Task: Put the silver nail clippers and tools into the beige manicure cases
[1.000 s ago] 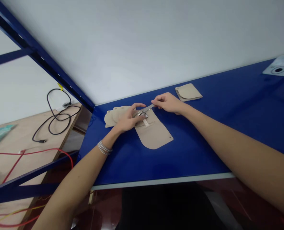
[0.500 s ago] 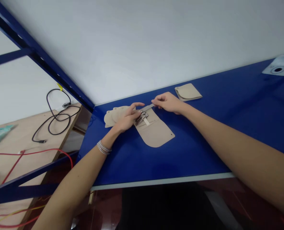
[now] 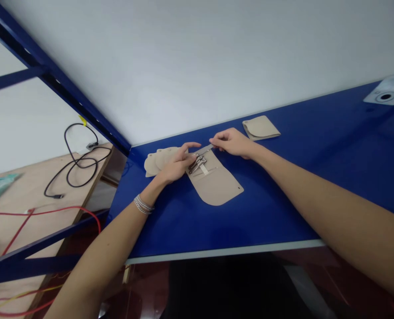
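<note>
A beige pouch (image 3: 215, 186) lies open and flat on the blue tabletop (image 3: 283, 212), its long axis slanting from upper left to a rounded end that points toward the tabletop's near edge. Metal nail clippers (image 3: 197, 165) sit on its upper part, just beside the left hand (image 3: 173, 166), whose grip is apart, fingers spread at the pouch's upper corner, apparently to steady it. The right hand (image 3: 232, 142) has its grip together, pinching a slim metal nail file (image 3: 207, 147) at the pouch's top edge, seemingly to keep it aligned there. Rounded beige pieces (image 3: 160, 160) lie just left; 1 folded beige pouch (image 3: 260, 127) lies beyond.
</note>
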Motion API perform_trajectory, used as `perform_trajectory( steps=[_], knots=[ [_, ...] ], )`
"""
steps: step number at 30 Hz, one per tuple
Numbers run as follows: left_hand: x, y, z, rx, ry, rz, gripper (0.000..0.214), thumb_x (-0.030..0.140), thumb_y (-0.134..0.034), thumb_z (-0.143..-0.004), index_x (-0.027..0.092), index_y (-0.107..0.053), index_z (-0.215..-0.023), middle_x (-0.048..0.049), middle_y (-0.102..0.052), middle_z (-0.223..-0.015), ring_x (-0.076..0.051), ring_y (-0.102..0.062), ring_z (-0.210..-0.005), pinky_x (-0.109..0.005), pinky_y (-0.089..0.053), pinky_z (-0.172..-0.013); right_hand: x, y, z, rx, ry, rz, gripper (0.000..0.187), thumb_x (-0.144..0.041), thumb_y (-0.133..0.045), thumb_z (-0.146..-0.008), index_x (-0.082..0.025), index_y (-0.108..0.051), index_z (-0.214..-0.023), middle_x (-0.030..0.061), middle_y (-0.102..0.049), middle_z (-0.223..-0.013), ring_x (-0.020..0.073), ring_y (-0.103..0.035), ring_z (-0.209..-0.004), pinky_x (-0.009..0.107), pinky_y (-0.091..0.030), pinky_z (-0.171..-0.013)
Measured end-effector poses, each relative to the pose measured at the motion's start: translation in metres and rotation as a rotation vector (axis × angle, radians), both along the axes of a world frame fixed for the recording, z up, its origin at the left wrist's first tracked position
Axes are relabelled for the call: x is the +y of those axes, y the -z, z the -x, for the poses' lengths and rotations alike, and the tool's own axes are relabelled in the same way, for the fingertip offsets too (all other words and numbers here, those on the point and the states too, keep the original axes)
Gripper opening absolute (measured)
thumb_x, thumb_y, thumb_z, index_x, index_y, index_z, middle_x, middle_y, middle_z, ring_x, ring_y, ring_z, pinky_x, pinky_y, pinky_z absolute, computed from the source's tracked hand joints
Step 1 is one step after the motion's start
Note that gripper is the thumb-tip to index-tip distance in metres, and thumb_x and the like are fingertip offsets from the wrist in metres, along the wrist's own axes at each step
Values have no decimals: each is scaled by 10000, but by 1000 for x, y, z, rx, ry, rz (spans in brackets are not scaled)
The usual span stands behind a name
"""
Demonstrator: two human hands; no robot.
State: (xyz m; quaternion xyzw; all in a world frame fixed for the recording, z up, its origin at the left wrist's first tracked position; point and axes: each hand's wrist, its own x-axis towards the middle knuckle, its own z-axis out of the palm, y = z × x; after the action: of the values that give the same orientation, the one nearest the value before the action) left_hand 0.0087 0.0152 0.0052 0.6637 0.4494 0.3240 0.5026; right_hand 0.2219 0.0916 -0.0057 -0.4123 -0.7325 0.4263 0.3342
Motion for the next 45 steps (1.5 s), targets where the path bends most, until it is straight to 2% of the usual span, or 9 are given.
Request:
perform_trajectory(
  steps=[6, 13, 25, 37, 45],
  knots=[
    [0, -2, 0, -25, -13, 44, 349, 324, -507, -884, 278, -463, -1227, 29, -502, -682, -106, -466, -590, -210, -346, -540, 0, -1, 0, -20, -11, -2, 344, -489, -617, -784, -182, -631, -630, 7, -603, -624, 114, -496, -583, 269, -385, -583],
    [-2, -3, -3, -47, -28, 38, 329, 292, -517, -876, 254, -489, -1201, 36, -476, -649, -94, -425, -560, -206, -317, -521, -1, -2, 0, -33, -7, -12, 336, -475, -614, -791, -176, -633, -639, 14, -603, -630, 109, -490, -580, 261, -389, -589],
    [-1, -1, -3, 2, -113, 16, 196, 315, -551, -852, 229, -534, -1027, 30, -512, -650, -98, -453, -567, -206, -326, -522, 2, 2, 0, -25, -5, -5, 361, -519, -627, -760, -180, -639, -635, 24, -624, -657, 124, -510, -599, 274, -395, -590],
    [1, 2, -1, -24, -106, 20, 212, 299, -555, -848, 224, -533, -1045, 26, -541, -679, -97, -479, -582, -207, -337, -526, 3, 3, -1, -17, -4, -15, 339, -491, -619, -773, -187, -632, -624, 11, -604, -629, 124, -508, -598, 269, -390, -590],
    [-1, -2, -4, -63, -88, 32, 228, 279, -554, -840, 224, -518, -1059, 30, -533, -682, -104, -475, -594, -213, -344, -534, 3, 2, -1, -23, 13, -3, 337, -496, -631, -766, -192, -633, -622, 7, -603, -620, 126, -511, -595, 271, -395, -594]
  ],
)
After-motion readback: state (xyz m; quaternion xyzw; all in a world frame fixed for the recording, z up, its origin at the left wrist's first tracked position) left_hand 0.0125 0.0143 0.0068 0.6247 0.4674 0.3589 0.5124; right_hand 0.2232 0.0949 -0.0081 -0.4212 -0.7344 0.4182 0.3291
